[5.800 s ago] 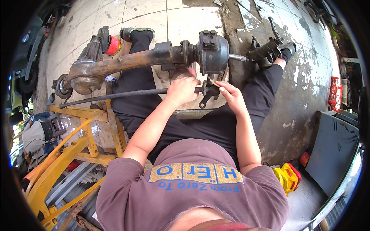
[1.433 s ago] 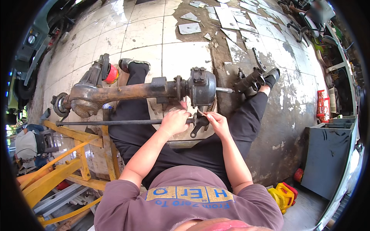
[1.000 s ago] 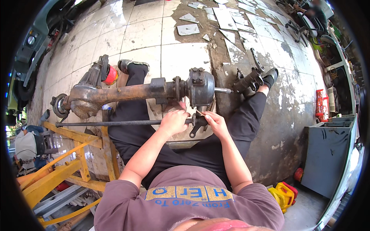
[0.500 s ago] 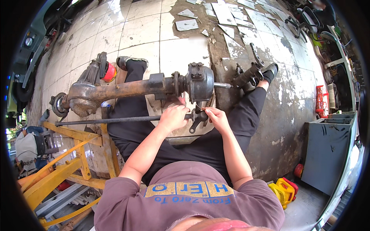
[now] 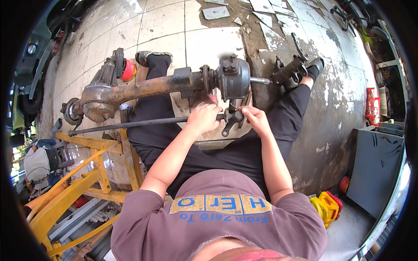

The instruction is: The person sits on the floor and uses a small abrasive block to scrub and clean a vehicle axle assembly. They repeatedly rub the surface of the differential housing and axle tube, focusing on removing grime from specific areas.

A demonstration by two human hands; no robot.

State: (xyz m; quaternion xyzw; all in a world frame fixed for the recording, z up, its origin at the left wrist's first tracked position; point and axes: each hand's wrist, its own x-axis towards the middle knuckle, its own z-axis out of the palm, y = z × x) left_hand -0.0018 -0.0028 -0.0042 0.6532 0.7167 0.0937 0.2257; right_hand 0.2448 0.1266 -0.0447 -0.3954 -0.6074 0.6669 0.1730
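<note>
A rusty axle housing (image 5: 139, 90) lies across in front of me, with a dark hub drum (image 5: 235, 82) and a short bare shaft at its right end. Below it runs a long dark tie rod (image 5: 152, 123), its right end meeting a dark steering arm (image 5: 227, 127) with a holed tip. My left hand (image 5: 203, 119) is closed over the tie rod close to that joint, its fingertips partly hidden. At the joint's right side my right hand (image 5: 257, 120) pinches a thin, wire-like pin; its details are too small to make out.
My legs straddle the axle. On the left stands a yellow metal frame (image 5: 102, 174). To the right are a dark metal part (image 5: 289, 74) by my foot, a grey cabinet (image 5: 374, 169) and a yellow jug (image 5: 324, 209). Broken tiles (image 5: 215, 13) lie at the far side.
The whole view has shifted, so the axle sits slightly higher and further right in it. Both hands stay at the joint; the right hand still pinches the thin pin.
</note>
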